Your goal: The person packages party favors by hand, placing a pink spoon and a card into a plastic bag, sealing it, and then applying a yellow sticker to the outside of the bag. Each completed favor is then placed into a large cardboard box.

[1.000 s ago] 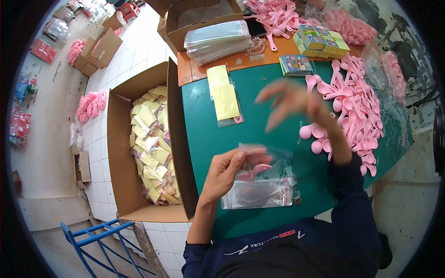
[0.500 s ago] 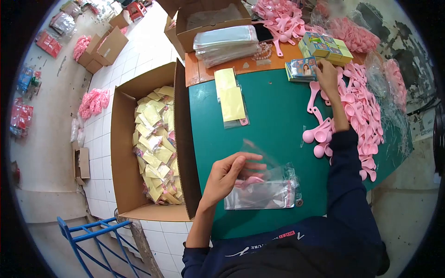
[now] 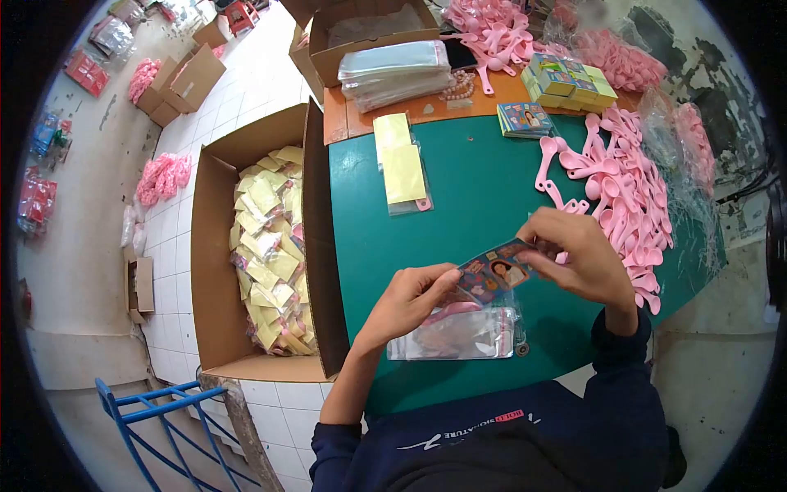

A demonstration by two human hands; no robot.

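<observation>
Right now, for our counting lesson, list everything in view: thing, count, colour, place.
Printed card: one, multicoloured, between both hands
Clear bags: uncountable stack, transparent, below the hands
Table: one, green, centre
Spoons: many, pink, table's right
Yellow packets: at least two, table's far left
Card stack: one, multicoloured, table's far edge
Card bundles: several, yellow and multicoloured, beyond the stack
Bag pile: one, transparent, orange surface
Carton: one, brown, left; many packets inside
Metal frame: one, blue, lower left
Stool: one, red, top left
Hands: two, left and right
</observation>
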